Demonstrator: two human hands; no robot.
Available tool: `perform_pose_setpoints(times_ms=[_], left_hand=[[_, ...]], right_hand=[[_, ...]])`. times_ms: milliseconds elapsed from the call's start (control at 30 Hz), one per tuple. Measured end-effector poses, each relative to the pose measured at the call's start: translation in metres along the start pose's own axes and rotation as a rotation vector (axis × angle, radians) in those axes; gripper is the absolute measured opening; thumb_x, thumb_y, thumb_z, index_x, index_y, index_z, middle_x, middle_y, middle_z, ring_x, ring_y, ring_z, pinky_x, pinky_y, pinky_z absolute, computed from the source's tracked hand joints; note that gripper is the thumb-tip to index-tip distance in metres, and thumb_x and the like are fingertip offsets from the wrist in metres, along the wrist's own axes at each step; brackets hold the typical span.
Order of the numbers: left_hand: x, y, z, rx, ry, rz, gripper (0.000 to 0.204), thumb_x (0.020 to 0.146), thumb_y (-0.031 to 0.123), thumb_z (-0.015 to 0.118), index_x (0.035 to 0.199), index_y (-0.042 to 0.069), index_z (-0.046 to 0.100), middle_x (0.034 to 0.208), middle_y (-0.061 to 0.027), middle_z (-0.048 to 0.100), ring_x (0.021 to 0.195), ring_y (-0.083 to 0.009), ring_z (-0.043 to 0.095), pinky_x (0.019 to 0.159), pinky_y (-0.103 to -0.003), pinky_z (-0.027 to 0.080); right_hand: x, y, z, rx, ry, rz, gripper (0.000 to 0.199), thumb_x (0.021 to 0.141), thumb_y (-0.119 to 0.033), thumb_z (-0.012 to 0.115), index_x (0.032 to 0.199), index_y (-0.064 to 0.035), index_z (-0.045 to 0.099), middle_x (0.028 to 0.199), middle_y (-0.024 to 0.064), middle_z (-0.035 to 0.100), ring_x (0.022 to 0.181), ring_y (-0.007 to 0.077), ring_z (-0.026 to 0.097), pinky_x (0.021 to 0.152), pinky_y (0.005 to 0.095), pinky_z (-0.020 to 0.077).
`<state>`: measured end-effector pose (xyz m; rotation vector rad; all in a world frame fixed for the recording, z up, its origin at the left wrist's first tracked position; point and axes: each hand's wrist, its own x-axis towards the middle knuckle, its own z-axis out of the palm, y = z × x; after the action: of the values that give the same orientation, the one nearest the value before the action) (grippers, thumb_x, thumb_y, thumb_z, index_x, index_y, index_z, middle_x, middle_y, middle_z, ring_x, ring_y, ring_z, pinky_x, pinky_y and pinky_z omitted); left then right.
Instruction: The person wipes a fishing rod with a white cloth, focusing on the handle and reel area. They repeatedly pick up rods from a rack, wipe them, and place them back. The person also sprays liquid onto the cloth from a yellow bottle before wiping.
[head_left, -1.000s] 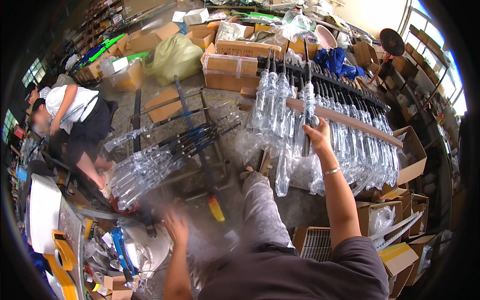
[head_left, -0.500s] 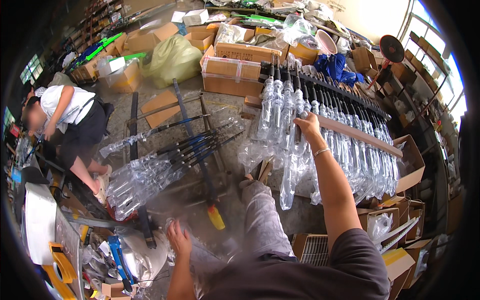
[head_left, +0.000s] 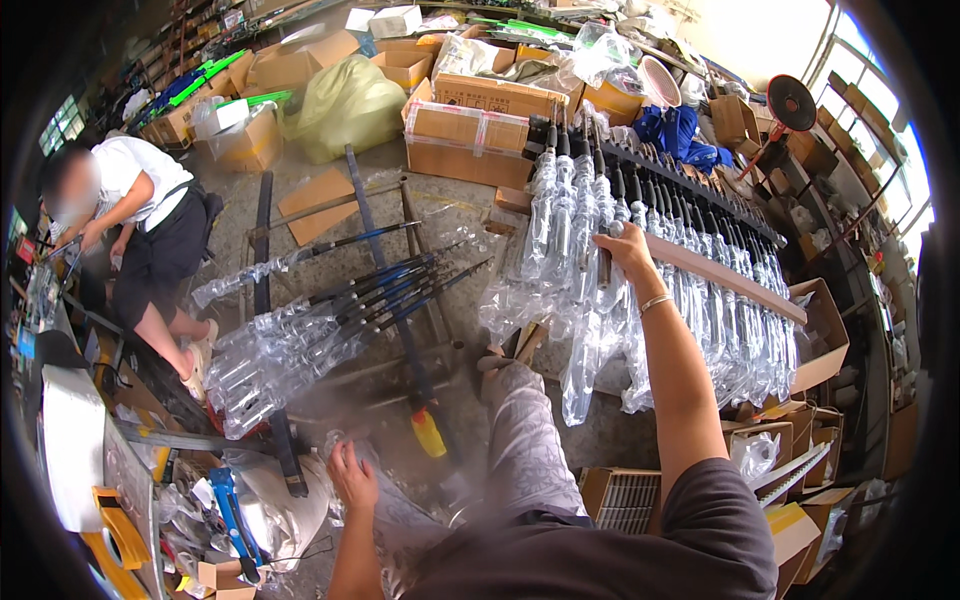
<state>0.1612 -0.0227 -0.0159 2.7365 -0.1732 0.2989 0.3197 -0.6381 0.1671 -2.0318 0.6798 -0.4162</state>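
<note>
My right hand is closed at the left end of a long brown bar, its fingers round the upper part of a plastic-wrapped rod. The palm side is hidden. Beside it, many black-handled rods in clear plastic sleeves lie side by side, handles toward the far side. My left hand, low in the view, is over my left leg, its fingers extended and holding nothing. Ahead of it a bundle of sleeved rods rests across dark rails.
Cardboard boxes and a greenish-yellow bag stand at the back. A person bends over work at the left. A fan stands back right; a yellow-ended rail lies near my leg. Tape rolls sit lower left.
The person at the left has shifted posture, arms now lower. The view has moved slightly; both my hands keep about the same places.
</note>
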Motion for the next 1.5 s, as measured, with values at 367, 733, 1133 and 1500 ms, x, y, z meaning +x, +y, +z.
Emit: perform_pose_setpoints(times_ms=[367,733,1133,1500], left_hand=[[0.000,-0.004,0.003,-0.012,-0.032,-0.031,0.049,0.078,0.008,0.068,0.125,0.005,0.054,0.132,-0.0148,0.048,0.122,-0.0349,0.047,0.102,-0.047,0.037],[-0.001,-0.003,0.002,-0.001,-0.043,-0.045,0.047,0.077,0.010,0.068,0.122,0.004,0.056,0.130,-0.0146,0.050,0.122,-0.0350,0.048,0.103,-0.047,0.036],[-0.002,-0.005,0.006,-0.002,-0.025,-0.046,0.043,0.075,0.009,0.069,0.116,0.004,0.059,0.127,-0.0145,0.051,0.118,-0.0348,0.050,0.101,-0.048,0.037],[0.000,-0.009,0.015,-0.015,0.014,-0.017,0.043,0.076,0.012,0.068,0.118,0.003,0.060,0.128,-0.0143,0.053,0.119,-0.0346,0.051,0.101,-0.047,0.038]], right_hand=[[-0.021,-0.004,-0.001,0.132,0.021,-0.038,0.048,0.076,-0.027,0.083,0.103,0.0067,0.061,0.088,0.0103,0.067,0.074,0.0158,0.061,0.065,0.0322,0.0511],[-0.059,-0.010,-0.015,0.461,-0.190,0.091,0.028,0.081,-0.014,0.073,0.103,-0.0012,0.061,0.077,0.0010,0.060,0.055,0.0084,0.051,0.048,0.0249,0.0417],[-0.051,-0.015,-0.005,0.358,-0.117,0.080,0.045,0.079,-0.019,0.083,0.111,-0.0006,0.057,0.085,0.0028,0.061,0.068,0.0109,0.056,0.057,0.0264,0.0458],[-0.064,0.012,-0.013,0.447,-0.057,0.042,0.042,0.087,-0.024,0.074,0.121,-0.0098,0.056,0.089,-0.0010,0.063,0.068,0.0083,0.056,0.051,0.0242,0.0397]])
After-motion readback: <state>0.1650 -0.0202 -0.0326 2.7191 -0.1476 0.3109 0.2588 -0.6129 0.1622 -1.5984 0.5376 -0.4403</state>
